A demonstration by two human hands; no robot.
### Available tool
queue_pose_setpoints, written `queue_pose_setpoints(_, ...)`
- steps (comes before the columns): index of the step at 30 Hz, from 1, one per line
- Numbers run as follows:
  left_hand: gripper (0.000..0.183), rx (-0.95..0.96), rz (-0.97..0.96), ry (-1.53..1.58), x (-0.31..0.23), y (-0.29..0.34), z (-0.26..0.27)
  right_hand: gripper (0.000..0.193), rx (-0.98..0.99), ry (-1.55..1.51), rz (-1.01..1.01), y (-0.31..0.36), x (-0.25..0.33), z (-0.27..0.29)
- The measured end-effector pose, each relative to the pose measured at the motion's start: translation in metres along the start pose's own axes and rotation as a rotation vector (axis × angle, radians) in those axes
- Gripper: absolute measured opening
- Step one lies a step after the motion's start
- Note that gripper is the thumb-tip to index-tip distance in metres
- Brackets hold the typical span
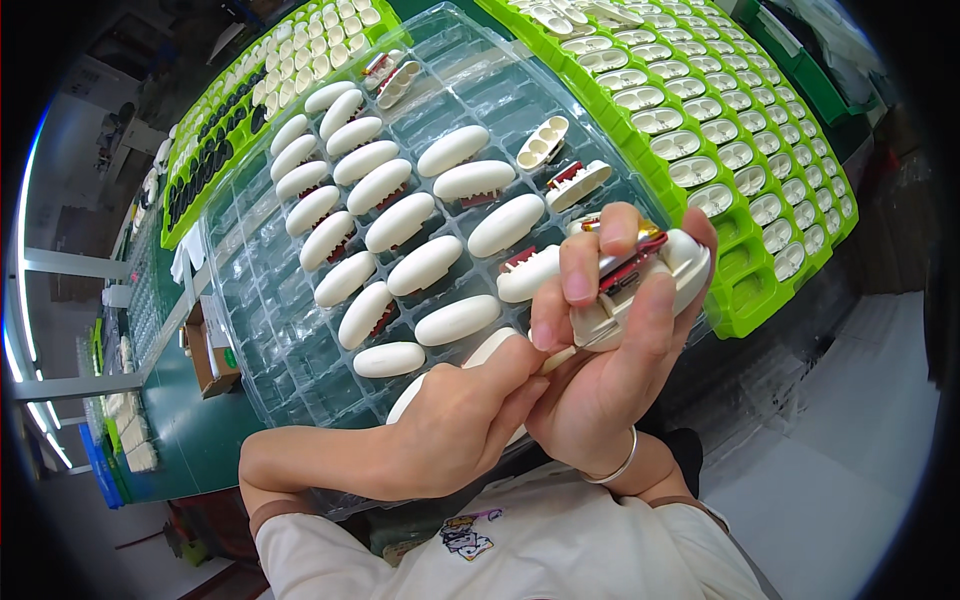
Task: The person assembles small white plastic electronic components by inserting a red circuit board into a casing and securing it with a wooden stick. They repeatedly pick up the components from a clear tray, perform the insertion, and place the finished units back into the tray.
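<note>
White oval housing [682, 262], uncovered on one side, sits raised in my right hand [600, 392], above the near right side of the clear compartment tray [265, 340]; from my remote seat I see the fingers curled firmly round it. My left hand [455, 415] is just beside, its fingertips drawn together at a pale sliver [558, 360]; whether they grip it, I cannot tell. My worry is the red-and-yellow wiring [650, 242]: it bulges over the housing's edge, so pressing the shell there could nip it. Squeezing too hard might shift the dark red board [628, 274], while a slack hold could drop everything onto the white shells [506, 225] below.
</note>
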State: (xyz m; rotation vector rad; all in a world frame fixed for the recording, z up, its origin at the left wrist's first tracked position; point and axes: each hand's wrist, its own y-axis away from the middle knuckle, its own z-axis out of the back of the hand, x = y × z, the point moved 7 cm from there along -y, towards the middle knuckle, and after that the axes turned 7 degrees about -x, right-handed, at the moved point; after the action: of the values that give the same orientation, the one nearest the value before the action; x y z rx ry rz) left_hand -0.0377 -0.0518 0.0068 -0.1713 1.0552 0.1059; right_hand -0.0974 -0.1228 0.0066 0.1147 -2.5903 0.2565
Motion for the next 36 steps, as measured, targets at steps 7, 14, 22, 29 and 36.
queue_pose_setpoints(7,0.009,-0.058,-0.075,-0.084,-0.001,0.002,-0.003,0.035,-0.033,0.076,0.093,0.005,0.005,0.004)
queue_pose_setpoints(14,0.021,-0.089,-0.141,-0.083,-0.001,0.006,-0.003,0.036,0.03,0.058,0.014,0.011,0.001,0.002)
queue_pose_setpoints(22,0.016,-0.135,-0.142,-0.152,-0.008,0.002,0.005,0.034,0.046,0.065,-0.037,0.016,-0.004,0.002)
queue_pose_setpoints(29,0.006,-0.04,-0.042,-0.097,-0.004,-0.004,0.007,0.035,0.044,0.09,-0.02,0.017,-0.009,0.01)
queue_pose_setpoints(36,0.007,-0.014,-0.089,-0.099,-0.007,-0.005,0.007,0.031,0.038,0.139,-0.006,0.02,-0.009,0.008)
